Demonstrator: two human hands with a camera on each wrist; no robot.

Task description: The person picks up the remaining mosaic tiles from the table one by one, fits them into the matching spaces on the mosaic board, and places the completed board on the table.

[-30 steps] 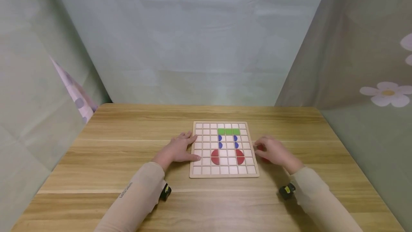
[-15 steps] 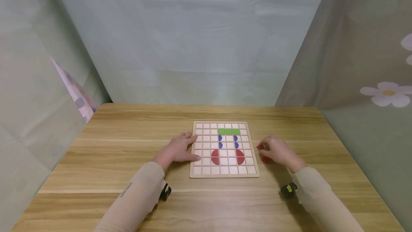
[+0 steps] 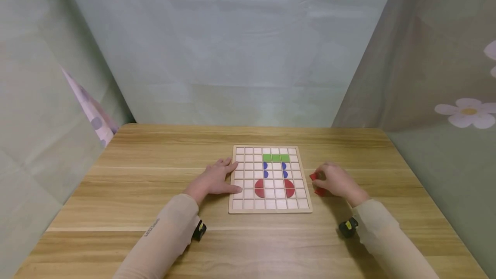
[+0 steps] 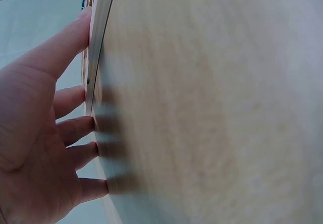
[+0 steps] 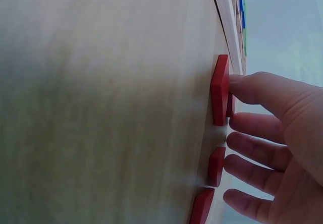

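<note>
1. Tabletop point(image 3: 170, 214): wood-grained; far edge and both side edges in view.
2. Grid board point(image 3: 275, 205): pale wood with raised rim, seven cells by seven. Lies flat slightly right of the tabletop's middle, its far rim near and roughly parallel to the tabletop's far edge.
3. Green squares point(image 3: 276, 158), three: side by side in the board's second row from its far rim.
4. Blue half-discs point(image 3: 265, 174), four: two pairs, one in front of the other, below the outer two squares.
5. Red quarter-discs point(image 3: 259, 188), four, set in the board: two half-rounds, nearest the board's near rim, one bulging left, the other right.
6. Left hand point(image 3: 217, 180): grip slack, fingers spread. Thumb and forefinger lie over the board's left rim; the others reach down to the tabletop.
7. Right hand point(image 3: 334, 181): grip pinching a red piece point(image 3: 313, 176) between thumb and forefinger, just off the board's right rim, toward the tabletop's right edge.
8. Loose red pieces point(image 5: 217, 166): three more on the tabletop beneath or beside that hand, mostly hidden from above.
9. Sleeves point(image 3: 164, 231), beige, two; dark lettering on the left one, too small to read.
10. Black wrist devices point(image 3: 348, 226), one per arm.
11. Pale cloth point(image 3: 240, 55): beyond the far edge.
</note>
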